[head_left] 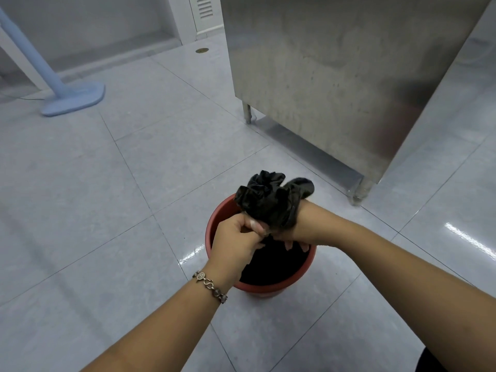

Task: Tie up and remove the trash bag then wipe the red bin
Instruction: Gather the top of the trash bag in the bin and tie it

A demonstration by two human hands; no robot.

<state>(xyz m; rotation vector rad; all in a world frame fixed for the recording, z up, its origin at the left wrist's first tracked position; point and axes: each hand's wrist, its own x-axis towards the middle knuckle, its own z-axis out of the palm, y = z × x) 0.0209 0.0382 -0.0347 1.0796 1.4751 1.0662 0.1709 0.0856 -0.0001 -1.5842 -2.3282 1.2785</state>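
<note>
A: How are the hands seen?

B: The left hand [236,237] is closed in a fist on the gathered neck of the black trash bag [271,202], with the thumb pressed against the plastic. A metal bracelet [210,285] is worn on that wrist. The right hand [298,229] is turned palm down and curled around the same neck from the other side; part of the plastic is draped over its wrist, and the fingertips [288,244] are seen pointing down into the bin. Both hands are touching each other at the bag.

A: And where is the bag held?

B: The bunched top is raised above the far rim of the red bin [214,224], spread in crumpled ruffles. The rest of the bag is seen as a dark mass inside the bin. Whether a knot has been made cannot be told.

A: What is found around the bin?

B: The bin is stood upright on a grey tiled floor [94,210]. Open floor is left to the left and toward the person. A stainless steel cabinet [349,76] on short legs is set beyond and to the right, near the bin but apart from it; its nearest leg [361,193] is just past the right wrist. A pale blue stand base [75,99] is placed well apart at the far left.
</note>
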